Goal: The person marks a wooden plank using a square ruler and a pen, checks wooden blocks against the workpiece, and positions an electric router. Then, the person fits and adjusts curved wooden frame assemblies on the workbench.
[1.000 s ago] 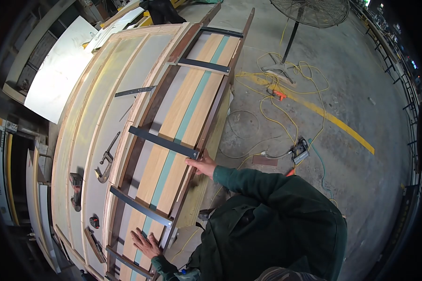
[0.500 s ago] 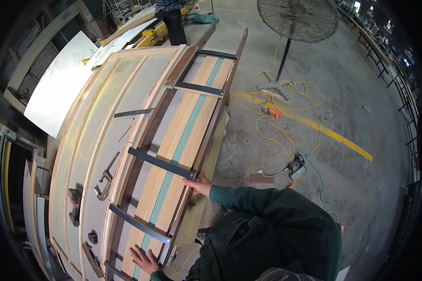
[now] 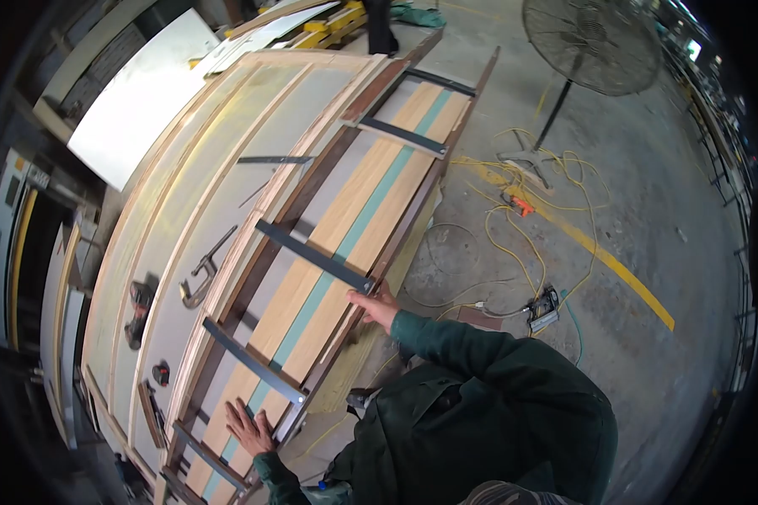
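A long wooden panel [image 3: 379,208] with a teal stripe lies in a dark wooden frame, under several dark metal crossbars [image 3: 312,255]. My left hand [image 3: 249,427] lies flat on the panel's near part, fingers spread, between two crossbars. Beside the end of the middle crossbar, my right hand [image 3: 377,306] is closed over the dark side rail [image 3: 413,220] at the frame's right edge. Its fingertips reach the panel's edge; the palm side is hidden.
Left of the frame, a large ribbed panel [image 3: 198,168] bears a clamp [image 3: 200,273], a cordless tool [image 3: 139,313], a tape measure [image 3: 161,372] and a metal square [image 3: 271,160]. On the floor at right are a fan [image 3: 594,42], yellow cords and a power tool [image 3: 542,311].
The view has turned, so the frame and floor things appear shifted to the right and up. Both hands stay at about the same places on the work. The person at the back is less visible.
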{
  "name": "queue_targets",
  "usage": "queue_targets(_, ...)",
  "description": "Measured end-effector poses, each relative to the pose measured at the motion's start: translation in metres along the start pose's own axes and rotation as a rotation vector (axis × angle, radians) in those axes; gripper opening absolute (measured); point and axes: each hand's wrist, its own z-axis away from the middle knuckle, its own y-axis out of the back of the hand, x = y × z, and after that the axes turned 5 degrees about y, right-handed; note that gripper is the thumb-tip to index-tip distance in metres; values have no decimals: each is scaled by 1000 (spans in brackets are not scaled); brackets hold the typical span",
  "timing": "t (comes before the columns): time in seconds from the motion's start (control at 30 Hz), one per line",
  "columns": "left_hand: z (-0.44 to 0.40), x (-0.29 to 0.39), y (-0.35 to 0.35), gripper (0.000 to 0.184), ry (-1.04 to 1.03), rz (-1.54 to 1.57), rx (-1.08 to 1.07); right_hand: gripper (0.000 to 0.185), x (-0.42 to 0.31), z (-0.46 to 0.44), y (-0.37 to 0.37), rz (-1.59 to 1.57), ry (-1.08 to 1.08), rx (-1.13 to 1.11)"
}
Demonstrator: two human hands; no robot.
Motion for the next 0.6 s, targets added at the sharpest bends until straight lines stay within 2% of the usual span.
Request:
queue_targets(0.07, 0, 2, 2, 63, 5, 28, -15, 62, -5, 4, -2, -24, 25, 16)
queue_targets(0.2, -1, -2, -2, 64, 18, 37, -14, 68, -12, 6, -2, 28, -33, -2)
queue_targets(0.4, -2, -3, -3, 68, 23, 36, 2, 53, -3, 2, 2, 18, -18, 3)
queue_targets(0.5, -7, 9, 7, 62, -45, 122, 115, 51, 15, -20, 20, -12, -124, -121)
queue_targets(0.6, -4, 3, 3, 66, -15, 128, 131, 51, 21, -24, 31, -37, -81, -194)
